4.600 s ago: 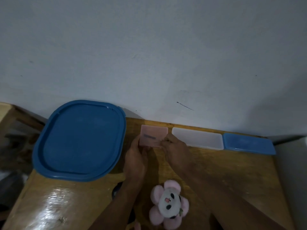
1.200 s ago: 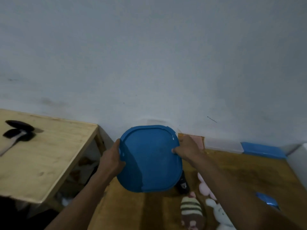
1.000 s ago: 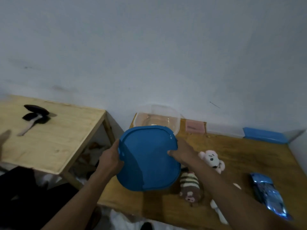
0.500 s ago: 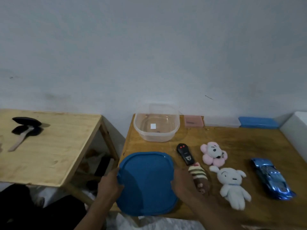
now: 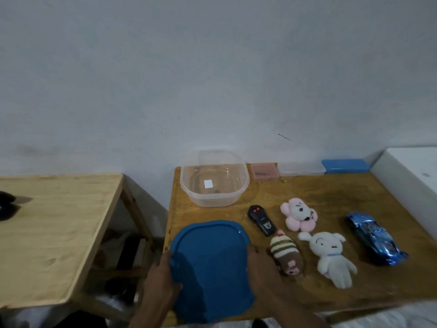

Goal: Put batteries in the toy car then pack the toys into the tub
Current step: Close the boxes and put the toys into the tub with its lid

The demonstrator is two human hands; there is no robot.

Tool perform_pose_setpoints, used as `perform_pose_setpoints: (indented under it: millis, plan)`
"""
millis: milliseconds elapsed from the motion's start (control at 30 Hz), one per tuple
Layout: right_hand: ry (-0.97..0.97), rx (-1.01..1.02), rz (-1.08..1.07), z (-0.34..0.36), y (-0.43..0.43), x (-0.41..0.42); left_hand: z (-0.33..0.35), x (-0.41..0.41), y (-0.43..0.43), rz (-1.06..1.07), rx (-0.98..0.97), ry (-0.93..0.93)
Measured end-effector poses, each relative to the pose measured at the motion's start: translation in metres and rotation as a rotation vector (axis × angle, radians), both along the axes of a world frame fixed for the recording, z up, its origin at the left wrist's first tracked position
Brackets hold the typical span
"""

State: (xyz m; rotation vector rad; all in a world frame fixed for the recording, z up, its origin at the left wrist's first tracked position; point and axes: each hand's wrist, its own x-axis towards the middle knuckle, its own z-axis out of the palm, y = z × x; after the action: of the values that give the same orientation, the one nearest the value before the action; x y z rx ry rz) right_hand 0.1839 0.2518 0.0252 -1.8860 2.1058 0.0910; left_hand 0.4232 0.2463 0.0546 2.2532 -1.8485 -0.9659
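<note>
While the left hand (image 5: 160, 278) and right hand (image 5: 262, 263) grip the blue lid (image 5: 210, 256) by its edges, the tub (image 5: 214, 202) beyond them holds no toys; the toy car (image 5: 376, 237) and plush toys (image 5: 328, 254) lie unpacked, right of the right hand.
</note>
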Motion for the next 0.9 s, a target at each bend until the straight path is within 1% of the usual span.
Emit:
perform_pose_setpoints:
  millis: [133,233,367,500,633,733,800,900]
  plan:
    - [0.001,0.056,-0.065,0.021,-0.001,0.005,0.002,0.001,-0.005,-0.027,0.009,0.002]
    - [0.013,0.019,-0.062,0.025,0.004,0.006,0.003,0.004,-0.007,-0.021,0.013,0.015]
    - [-0.053,-0.062,-0.083,0.038,-0.002,0.01,0.017,-0.006,-0.014,-0.043,-0.136,-0.025]
    - [-0.155,-0.202,-0.142,0.063,-0.017,0.0,0.039,-0.034,-0.027,-0.115,-0.273,0.036]
    - [-0.165,-0.276,-0.194,0.088,-0.035,-0.037,0.054,-0.077,-0.042,-0.208,-0.343,0.138]
    - [-0.098,-0.276,-0.186,0.1,-0.048,-0.075,0.063,-0.117,-0.053,-0.26,-0.362,0.187]
    - [-0.079,-0.244,-0.18,0.104,-0.055,-0.103,0.066,-0.147,-0.061,-0.295,-0.345,0.182]
    - [-0.137,-0.215,-0.164,0.095,-0.068,-0.145,0.06,-0.189,-0.076,-0.317,-0.264,0.168]
